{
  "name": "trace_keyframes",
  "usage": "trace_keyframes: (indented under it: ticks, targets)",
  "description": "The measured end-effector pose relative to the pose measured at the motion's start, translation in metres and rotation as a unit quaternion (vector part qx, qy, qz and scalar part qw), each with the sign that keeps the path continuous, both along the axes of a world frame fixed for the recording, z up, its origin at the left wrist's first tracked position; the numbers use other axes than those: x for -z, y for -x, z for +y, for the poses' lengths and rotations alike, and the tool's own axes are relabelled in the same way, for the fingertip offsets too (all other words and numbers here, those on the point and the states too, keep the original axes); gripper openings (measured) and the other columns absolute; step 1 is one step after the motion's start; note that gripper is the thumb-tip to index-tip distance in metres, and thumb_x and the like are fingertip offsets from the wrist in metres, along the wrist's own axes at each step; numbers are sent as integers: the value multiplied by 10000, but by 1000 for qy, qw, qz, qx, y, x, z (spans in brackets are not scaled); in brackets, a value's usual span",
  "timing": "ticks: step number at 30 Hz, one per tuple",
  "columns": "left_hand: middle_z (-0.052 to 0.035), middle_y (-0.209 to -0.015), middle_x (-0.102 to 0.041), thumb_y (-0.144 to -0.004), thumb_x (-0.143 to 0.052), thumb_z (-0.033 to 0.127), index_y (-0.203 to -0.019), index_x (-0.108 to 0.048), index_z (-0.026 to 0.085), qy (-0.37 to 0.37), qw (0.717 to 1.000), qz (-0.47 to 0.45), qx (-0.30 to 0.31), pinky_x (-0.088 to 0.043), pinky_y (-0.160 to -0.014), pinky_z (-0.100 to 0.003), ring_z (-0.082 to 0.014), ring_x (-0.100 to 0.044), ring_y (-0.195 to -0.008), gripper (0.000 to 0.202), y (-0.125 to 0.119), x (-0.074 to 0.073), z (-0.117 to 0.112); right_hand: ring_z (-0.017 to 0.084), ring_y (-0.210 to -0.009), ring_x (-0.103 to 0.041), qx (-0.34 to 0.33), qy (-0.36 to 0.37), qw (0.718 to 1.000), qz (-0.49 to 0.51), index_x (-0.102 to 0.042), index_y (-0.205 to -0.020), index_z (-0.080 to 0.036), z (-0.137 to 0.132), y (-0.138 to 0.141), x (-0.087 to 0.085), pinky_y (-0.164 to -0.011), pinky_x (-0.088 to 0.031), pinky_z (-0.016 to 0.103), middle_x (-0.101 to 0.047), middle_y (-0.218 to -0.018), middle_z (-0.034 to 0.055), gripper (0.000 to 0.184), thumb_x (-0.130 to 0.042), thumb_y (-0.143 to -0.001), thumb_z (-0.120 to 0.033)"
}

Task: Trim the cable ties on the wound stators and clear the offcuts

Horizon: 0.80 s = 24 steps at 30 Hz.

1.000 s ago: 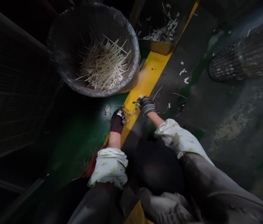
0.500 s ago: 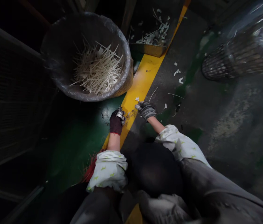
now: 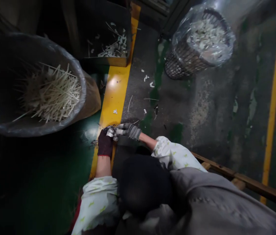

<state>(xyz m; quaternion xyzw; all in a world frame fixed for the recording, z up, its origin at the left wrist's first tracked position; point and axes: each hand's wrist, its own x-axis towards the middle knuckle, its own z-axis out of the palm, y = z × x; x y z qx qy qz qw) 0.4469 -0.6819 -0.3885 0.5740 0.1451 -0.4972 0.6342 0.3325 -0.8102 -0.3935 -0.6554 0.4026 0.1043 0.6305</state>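
Observation:
My left hand [image 3: 105,142], in a dark glove, is closed round small pale scraps [image 3: 110,131] just above the yellow floor stripe [image 3: 113,94]. My right hand [image 3: 129,130], in a grey knit glove, reaches across and touches the same scraps, its fingers pinched at them. Both hands meet low over the floor, in front of my knees. What the right fingers grip beyond the scraps is too small to make out.
A large bag-lined bin [image 3: 25,127] of pale sticks stands at the left. A metal tray [image 3: 108,60] with scraps lies at the back. A mesh basket [image 3: 189,62] lined with plastic holds white pieces at upper right. Loose bits [image 3: 150,84] litter the floor. A wooden slat [image 3: 238,178] runs at right.
My right hand has come left from the stripe to meet my left hand. My head has turned right, so the bin slid left and the mesh basket came into full view.

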Motion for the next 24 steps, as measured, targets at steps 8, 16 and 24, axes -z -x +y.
trace_keyframes:
  ticks: [8,16,24]
  targets:
    - [48,-682,-606,-744,-881,186,-847,-623,207,-8,997,76,-13,-399,-443,-159,-86,-570,-533,280,-18,-7,-3,417,-1199,-748,187,238,834,460,-803,-1149,-106,-72,192,-10,-1059,-572,518,-780,-1242,300,281,-633,-973,-245]
    - [31,-746,-701,-757,-875,207,-1035,-676,195,-59,997,46,9,-343,-430,-158,-86,-581,-514,342,0,-3,5,244,-967,-743,80,193,941,267,-779,-1045,-190,-33,125,10,-914,-571,329,-833,-1071,99,181,-695,-986,-339]
    - [58,-727,-666,-782,-889,257,-1039,-661,203,-79,997,21,4,-309,-417,-156,-71,-547,-483,348,-3,-1,14,330,-1199,-761,-120,240,932,244,-799,-1252,-164,-4,1,13,-1183,-544,488,-829,-1292,175,292,-705,-1062,-365]
